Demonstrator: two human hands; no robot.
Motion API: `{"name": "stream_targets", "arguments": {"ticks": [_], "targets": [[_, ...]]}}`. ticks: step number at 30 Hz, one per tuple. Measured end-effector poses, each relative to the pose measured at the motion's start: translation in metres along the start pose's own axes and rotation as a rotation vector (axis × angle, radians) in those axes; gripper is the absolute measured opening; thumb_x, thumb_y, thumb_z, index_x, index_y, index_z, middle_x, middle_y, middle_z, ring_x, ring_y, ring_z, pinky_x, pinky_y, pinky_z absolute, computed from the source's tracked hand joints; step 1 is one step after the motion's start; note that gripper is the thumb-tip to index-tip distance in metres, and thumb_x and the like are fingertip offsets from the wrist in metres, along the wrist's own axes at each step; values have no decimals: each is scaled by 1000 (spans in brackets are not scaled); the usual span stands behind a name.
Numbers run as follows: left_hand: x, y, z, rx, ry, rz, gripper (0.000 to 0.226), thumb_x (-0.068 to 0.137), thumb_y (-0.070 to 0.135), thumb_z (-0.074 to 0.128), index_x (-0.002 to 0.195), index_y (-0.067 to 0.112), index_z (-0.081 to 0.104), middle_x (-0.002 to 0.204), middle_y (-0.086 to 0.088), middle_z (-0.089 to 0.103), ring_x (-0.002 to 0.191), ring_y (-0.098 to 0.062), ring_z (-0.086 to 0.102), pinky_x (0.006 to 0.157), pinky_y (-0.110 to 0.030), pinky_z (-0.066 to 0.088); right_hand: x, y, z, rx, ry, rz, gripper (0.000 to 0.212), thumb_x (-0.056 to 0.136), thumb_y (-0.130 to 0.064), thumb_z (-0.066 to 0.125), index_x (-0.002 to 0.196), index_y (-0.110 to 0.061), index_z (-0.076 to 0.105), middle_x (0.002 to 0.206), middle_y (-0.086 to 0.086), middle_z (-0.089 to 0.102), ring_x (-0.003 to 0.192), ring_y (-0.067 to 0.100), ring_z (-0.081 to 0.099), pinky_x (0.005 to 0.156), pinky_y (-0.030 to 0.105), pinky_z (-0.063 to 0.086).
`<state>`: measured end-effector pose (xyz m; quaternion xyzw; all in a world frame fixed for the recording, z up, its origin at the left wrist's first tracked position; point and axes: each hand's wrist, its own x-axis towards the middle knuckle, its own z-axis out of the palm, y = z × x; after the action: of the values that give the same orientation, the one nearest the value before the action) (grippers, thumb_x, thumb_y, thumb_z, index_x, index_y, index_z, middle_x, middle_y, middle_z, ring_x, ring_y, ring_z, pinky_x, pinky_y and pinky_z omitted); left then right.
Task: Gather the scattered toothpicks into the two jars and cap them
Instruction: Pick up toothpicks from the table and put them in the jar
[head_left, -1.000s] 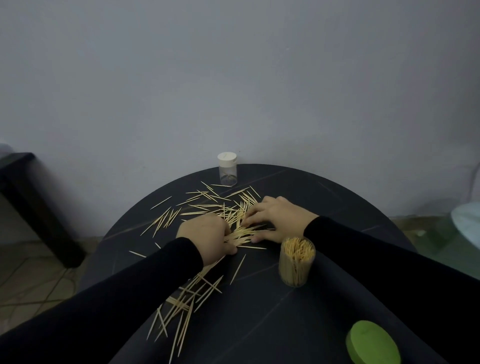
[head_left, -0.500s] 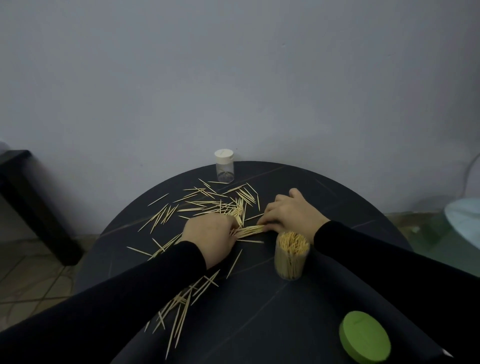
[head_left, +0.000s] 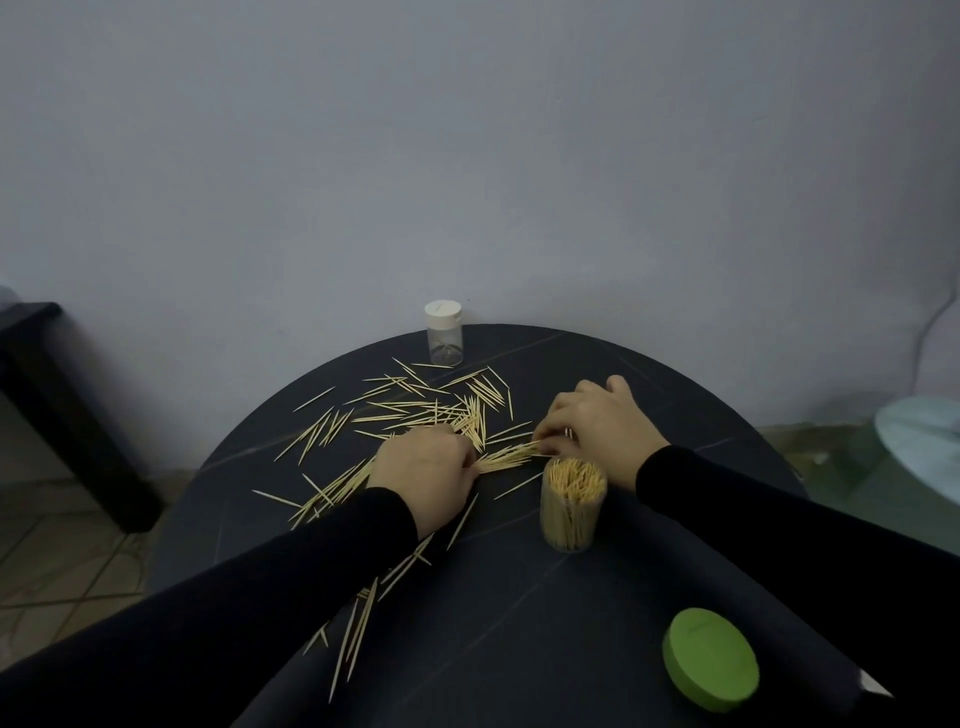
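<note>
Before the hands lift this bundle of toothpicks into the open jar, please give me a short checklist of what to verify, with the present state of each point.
1. Bundle of toothpicks held at both ends by left hand and right hand: ok.
2. Open jar upright, mouth uncovered: ok.
3. Room left in the open jar: not ok, it looks nearly full.
4. Small jar ready to receive: not ok, white cap on.
5. Green lid within reach on the table: ok.
6. Bundle ends aligned: cannot tell.
</note>
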<state>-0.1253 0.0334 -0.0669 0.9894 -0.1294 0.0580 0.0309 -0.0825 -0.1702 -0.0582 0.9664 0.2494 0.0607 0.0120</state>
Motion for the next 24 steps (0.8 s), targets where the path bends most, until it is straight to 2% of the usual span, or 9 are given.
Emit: {"name": "stream_targets", "arguments": {"ticks": [4, 13, 24], "targets": [[1, 3, 0, 8, -1, 2, 24, 97, 39, 45, 107, 25, 62, 109, 6, 58, 102, -15, 55, 85, -33, 49, -5, 2, -3, 4, -48, 10, 28, 96, -43, 48, 120, -38, 61, 122, -12, 57, 111, 10, 44, 101, 40, 24], [4, 6, 1, -33, -25, -53, 26, 99, 35, 44, 116, 21, 57, 116, 3, 54, 106, -16, 55, 87, -32, 47, -11, 5, -10, 4, -9, 59, 30, 99, -39, 45, 124, -34, 59, 125, -10, 57, 116, 11, 47, 105, 40, 23], [3, 9, 1, -61, 33, -76, 26, 98, 39, 43, 109, 22, 59, 110, 5, 54, 98, -15, 57, 84, -33, 49, -17, 11, -15, 68, -11, 106, 23, 98, -36, 46, 114, -28, 61, 114, -10, 61, 107, 11, 53, 106, 41, 22]]}}
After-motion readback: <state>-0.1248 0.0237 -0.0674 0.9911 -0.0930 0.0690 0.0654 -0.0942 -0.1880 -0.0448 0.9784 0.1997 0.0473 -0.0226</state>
